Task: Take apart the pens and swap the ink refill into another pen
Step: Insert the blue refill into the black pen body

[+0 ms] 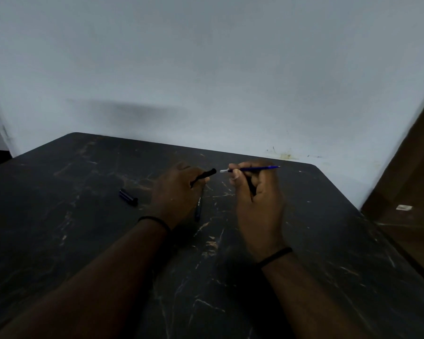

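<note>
Dim room. Dark marble-look table with pale veining, rounded far corners, pushed near a plain pale wall (yellowish stains low right). Brown wooden panel at right edge.

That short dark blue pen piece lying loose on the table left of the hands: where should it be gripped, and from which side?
Grip the short dark blue pen piece across its middle, coming from above with thumb and forefinger on its long sides. It lies flat on the dark marbled table, slanting from far-left to near-right, with open space around it. The left hand is closer, though it already holds a black pen barrel.
</note>
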Demonstrator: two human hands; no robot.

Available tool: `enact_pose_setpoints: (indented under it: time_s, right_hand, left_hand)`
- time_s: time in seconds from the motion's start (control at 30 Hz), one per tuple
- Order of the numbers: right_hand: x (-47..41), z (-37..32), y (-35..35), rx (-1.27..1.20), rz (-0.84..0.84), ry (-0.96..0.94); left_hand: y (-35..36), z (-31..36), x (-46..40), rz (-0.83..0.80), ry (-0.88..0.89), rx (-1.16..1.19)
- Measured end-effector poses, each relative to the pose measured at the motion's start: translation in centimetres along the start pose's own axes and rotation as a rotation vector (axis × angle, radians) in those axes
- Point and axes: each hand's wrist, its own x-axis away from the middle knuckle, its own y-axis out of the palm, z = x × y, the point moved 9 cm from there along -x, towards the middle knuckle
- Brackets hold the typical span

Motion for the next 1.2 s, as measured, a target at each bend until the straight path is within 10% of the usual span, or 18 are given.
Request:
enact_pose_setpoints:
  time_s: [0.73,1.03,1.2]
  right_hand:
    - [0.0,2.2,1.4,0.104,-0.143,0.082]
    - [-0.1,1.8,0.2,0.109,-0.045,0.093]
    - [0.3,2.8,1.1,0.117,-0.127,0.129]
  left_hand:
    - [-0.3,4.6,0.5,-0.093,0.166,0.202]
    - [-3.8,-3.9,0.4,0.273,-0.350,-0.024]
    - [-2.9,-8.7,0.7,0.030,-0.557,-0.206]
